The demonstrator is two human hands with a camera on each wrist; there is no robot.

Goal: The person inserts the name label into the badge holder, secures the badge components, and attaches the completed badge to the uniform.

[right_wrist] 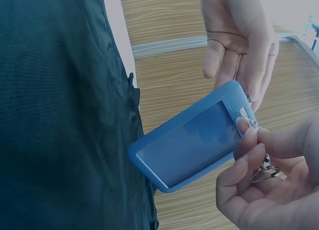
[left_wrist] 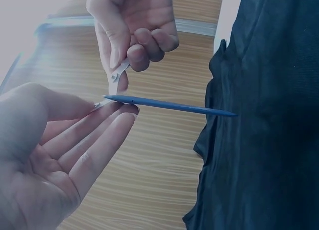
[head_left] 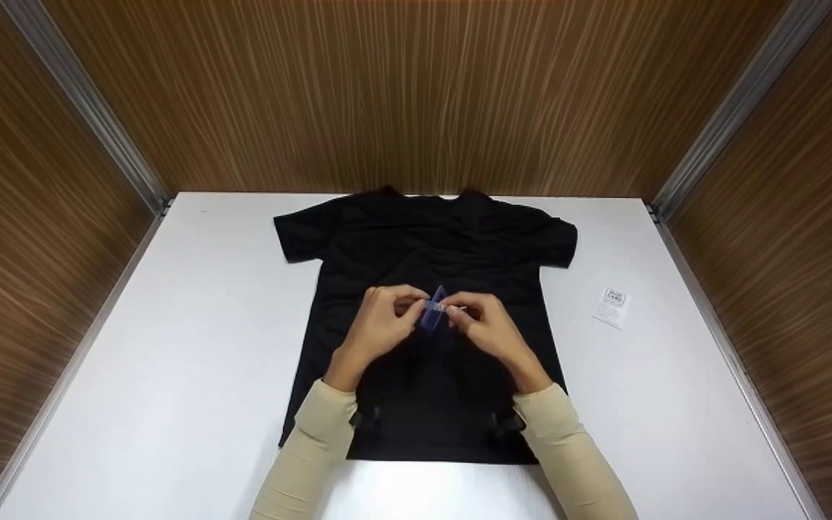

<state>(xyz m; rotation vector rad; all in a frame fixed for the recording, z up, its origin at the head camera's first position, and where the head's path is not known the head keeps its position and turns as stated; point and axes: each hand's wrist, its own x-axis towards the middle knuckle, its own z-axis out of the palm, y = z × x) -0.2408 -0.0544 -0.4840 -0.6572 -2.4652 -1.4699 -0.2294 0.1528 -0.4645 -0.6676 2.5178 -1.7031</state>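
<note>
A blue badge holder [right_wrist: 184, 140] with a clear window hangs in the air over the black T-shirt [head_left: 423, 245]. In the left wrist view it shows edge-on as a thin blue bar. My left hand [head_left: 380, 321] pinches one end of a short clear strap at the holder's top, between thumb and fingertips. On the other side, my right hand [head_left: 490, 328] pinches the strap's other end [left_wrist: 121, 68], where a metal snap shows. A metal clip [right_wrist: 266, 168] dangles inside the right hand's curled fingers. Both hands are close together, above the shirt's middle.
The T-shirt lies spread on a white table [head_left: 206, 347], its neck toward the back. To its right lies a small white printed card [head_left: 611, 308]. Wood-grain panels [head_left: 416, 94] with metal edge strips enclose the back and both sides.
</note>
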